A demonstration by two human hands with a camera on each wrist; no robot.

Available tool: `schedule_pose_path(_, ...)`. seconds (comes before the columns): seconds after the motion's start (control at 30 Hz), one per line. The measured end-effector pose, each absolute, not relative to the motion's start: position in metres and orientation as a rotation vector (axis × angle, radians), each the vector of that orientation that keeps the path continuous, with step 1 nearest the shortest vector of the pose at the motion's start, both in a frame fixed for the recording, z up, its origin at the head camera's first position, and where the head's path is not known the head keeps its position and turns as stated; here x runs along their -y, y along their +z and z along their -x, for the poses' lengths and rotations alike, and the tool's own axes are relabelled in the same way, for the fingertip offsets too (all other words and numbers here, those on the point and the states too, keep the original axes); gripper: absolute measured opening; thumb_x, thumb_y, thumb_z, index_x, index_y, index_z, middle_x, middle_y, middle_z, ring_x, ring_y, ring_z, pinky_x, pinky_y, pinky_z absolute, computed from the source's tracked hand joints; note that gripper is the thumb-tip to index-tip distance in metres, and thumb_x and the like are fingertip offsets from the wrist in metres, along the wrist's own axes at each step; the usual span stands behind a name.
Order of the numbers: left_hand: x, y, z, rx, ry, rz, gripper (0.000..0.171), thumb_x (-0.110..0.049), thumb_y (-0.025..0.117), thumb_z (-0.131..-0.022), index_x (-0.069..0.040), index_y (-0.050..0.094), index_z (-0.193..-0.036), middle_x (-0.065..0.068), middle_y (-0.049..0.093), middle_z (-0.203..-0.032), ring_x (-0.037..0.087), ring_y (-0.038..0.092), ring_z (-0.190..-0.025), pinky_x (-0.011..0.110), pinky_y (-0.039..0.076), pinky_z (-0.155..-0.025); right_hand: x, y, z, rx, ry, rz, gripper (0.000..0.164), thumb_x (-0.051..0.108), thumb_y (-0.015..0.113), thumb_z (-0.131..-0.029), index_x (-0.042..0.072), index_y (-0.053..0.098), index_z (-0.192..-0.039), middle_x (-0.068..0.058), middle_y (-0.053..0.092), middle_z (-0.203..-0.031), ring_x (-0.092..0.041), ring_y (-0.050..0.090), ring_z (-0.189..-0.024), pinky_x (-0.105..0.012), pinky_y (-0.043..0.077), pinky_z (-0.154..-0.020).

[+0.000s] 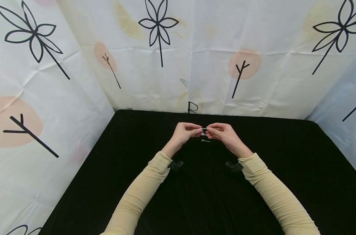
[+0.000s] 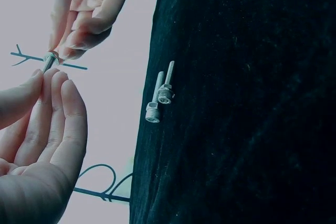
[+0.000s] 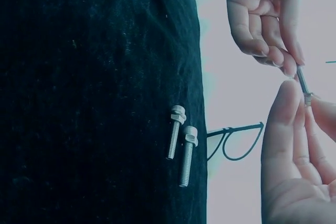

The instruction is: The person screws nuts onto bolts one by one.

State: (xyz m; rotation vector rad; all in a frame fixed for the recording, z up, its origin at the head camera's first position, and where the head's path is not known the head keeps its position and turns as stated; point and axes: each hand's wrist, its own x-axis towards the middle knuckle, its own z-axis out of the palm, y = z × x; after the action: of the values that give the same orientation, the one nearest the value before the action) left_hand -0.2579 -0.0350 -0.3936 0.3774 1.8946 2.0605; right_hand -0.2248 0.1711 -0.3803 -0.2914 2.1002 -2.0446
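Observation:
Both hands meet over the far part of the black table, with a metal bolt [image 1: 204, 128] level between them. My left hand [image 1: 184, 133] pinches one end of its shaft between thumb and fingertips. My right hand [image 1: 223, 134] pinches the other end, where a nut [image 3: 308, 97] shows at the fingertips. Whether the bolt's head is under the right fingers I cannot tell. Below the hands, two more socket-head bolts lie side by side on the cloth: one bolt [image 2: 153, 112] and another bolt [image 2: 165, 95], each with a nut close against its head.
Black cloth [image 1: 207, 195] covers the table, whose far edge runs just beyond the hands. A white curtain [image 1: 213, 81] printed with plants hangs behind and at both sides. Dark wrist devices [image 1: 175, 165] sit at the cuffs of the pale yellow sleeves [image 1: 142, 189].

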Motion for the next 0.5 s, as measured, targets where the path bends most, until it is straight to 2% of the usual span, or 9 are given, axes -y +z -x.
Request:
schedule_pose_path(0.13,0.0348,-0.394,0.2587,-1.885,2.058,-0.38,0.023,-0.004,0.068,-0.088,0.009,0.068,-0.108,0.016,0.071,-0.098,0.028,0.068,-0.093,0.049,0.052,-0.091,-0.1711,-0.3821,0.2256,-2.142,-1.977,0.257,0.04,0.023,0.054,-0.1,-0.013,0.053,-0.119,-0.026,0.06,-0.105,-0.019,0.065,-0.087,-0.031,0.058,-0.081)
schedule_pose_path(0.27,0.0344,-0.394,0.2579,-1.893,2.072,-0.384,0.022,-0.005,0.069,-0.088,0.007,0.069,-0.106,0.015,0.071,-0.097,0.024,0.069,-0.089,0.045,0.054,-0.089,-0.1737,-0.385,0.2267,-2.073,-2.058,0.282,0.035,0.015,0.056,-0.099,-0.012,0.051,-0.12,-0.025,0.061,-0.108,-0.024,0.065,-0.093,-0.035,0.056,-0.086)
schedule_pose_path(0.37,0.0341,-0.394,0.2565,-1.916,2.083,-0.405,0.021,-0.007,0.069,-0.088,0.005,0.07,-0.105,0.015,0.071,-0.096,0.022,0.07,-0.088,0.044,0.055,-0.088,-0.1753,-0.3867,0.2275,-2.048,-2.104,0.315,0.032,0.008,0.059,-0.096,-0.013,0.052,-0.12,-0.021,0.064,-0.107,-0.022,0.066,-0.094,-0.035,0.056,-0.087)
schedule_pose_path(0.5,0.0329,-0.395,0.2562,-1.935,2.081,-0.446,0.021,-0.008,0.069,-0.088,0.005,0.07,-0.104,0.015,0.071,-0.096,0.022,0.07,-0.087,0.043,0.056,-0.085,-0.175,-0.387,0.228,-2.11,-2.068,0.289,0.035,0.014,0.06,-0.096,-0.013,0.055,-0.117,-0.017,0.067,-0.101,-0.018,0.067,-0.088,-0.031,0.057,-0.082)
